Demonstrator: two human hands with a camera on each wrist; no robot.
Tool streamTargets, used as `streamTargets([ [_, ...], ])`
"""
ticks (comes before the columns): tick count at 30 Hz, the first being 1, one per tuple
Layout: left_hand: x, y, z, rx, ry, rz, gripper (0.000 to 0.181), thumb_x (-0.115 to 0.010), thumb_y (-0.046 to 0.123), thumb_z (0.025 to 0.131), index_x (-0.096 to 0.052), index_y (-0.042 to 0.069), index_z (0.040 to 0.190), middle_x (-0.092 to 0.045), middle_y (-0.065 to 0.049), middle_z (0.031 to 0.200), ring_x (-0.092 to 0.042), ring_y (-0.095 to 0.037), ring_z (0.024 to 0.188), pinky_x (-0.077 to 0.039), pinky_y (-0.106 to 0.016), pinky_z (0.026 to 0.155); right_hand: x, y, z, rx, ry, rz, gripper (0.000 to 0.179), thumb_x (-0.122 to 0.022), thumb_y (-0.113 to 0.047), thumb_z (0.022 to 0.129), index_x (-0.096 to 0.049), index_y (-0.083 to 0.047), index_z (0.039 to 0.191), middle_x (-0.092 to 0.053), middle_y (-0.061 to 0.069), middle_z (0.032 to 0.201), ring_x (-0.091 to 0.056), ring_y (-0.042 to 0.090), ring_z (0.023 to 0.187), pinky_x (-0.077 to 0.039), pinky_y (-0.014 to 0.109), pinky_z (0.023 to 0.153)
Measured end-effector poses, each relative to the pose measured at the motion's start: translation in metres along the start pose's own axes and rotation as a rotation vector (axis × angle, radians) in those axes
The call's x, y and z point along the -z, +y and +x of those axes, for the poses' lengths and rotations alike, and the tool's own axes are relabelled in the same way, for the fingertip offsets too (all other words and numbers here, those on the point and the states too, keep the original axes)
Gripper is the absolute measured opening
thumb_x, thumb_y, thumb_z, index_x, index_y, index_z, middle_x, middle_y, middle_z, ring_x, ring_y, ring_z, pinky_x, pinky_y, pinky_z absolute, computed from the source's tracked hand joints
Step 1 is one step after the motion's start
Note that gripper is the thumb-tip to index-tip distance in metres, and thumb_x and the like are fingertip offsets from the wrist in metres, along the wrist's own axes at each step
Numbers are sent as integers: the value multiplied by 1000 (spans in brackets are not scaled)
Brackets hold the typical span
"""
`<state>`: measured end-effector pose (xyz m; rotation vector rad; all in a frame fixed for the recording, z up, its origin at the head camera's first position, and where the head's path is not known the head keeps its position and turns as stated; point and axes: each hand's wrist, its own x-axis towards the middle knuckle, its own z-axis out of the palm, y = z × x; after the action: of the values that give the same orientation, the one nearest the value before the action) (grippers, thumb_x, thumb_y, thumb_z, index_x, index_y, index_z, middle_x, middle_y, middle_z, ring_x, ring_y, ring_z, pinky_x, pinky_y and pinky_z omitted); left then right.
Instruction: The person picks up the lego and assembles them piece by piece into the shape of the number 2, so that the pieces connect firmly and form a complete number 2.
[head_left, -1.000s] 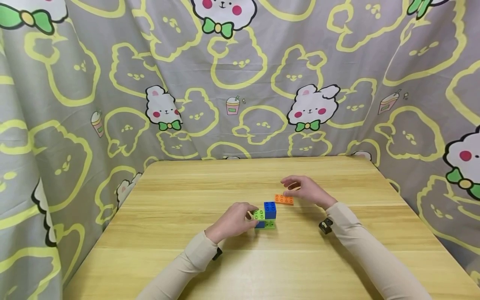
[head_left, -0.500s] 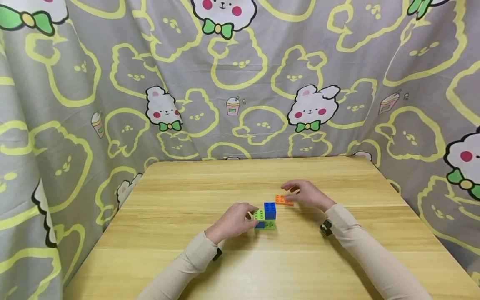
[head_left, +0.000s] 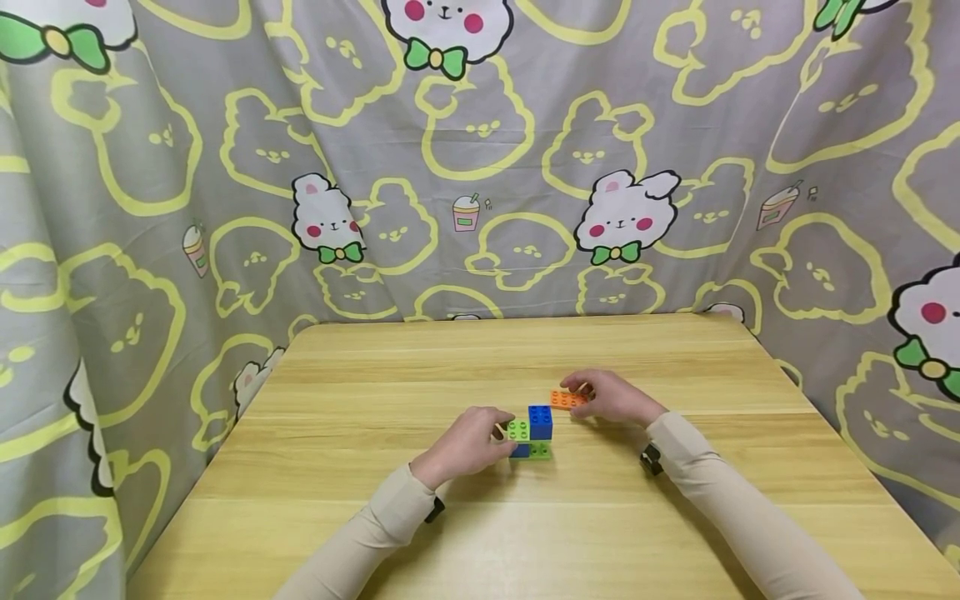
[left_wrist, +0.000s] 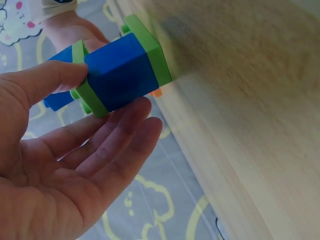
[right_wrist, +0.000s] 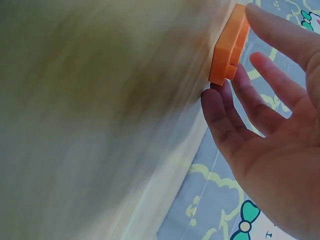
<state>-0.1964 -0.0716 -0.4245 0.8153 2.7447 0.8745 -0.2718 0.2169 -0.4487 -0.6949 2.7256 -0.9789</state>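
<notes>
My left hand [head_left: 468, 442] holds a small stack of building bricks [left_wrist: 122, 70] by its left side. In the left wrist view the thumb lies on the stack and the other fingers curve beneath it. Light green plates [head_left: 518, 430] alternate with blue bricks [head_left: 540, 422] in it, the top blue brick sitting at the right. Just behind and to the right, a flat orange building brick [head_left: 567, 399] with studs lies on the table. My right hand [head_left: 618, 398] pinches it near its right end, thumb on the near side and fingers on the far side [right_wrist: 270, 100].
The bricks and both hands are over the middle of a light wooden table [head_left: 360, 367]. A grey patterned curtain [head_left: 420, 142] hangs behind the table and along both sides.
My right hand has come down and nearer, its fingers closing in around the orange brick. The left hand and the stack have stayed in place.
</notes>
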Motion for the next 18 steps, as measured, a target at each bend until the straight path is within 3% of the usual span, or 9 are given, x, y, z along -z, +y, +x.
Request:
streamTargets([
  [18, -1, -1, 1, -18, 10, 7, 41, -75, 19, 95, -67, -2, 129, -73, -11, 114, -70, -14, 90, -56, -23, 78, -3, 3, 3, 53, -1, -60, 40, -80, -2, 85, -68, 1, 123, -70, 7, 105, -63, 21, 96, -54, 42, 88],
])
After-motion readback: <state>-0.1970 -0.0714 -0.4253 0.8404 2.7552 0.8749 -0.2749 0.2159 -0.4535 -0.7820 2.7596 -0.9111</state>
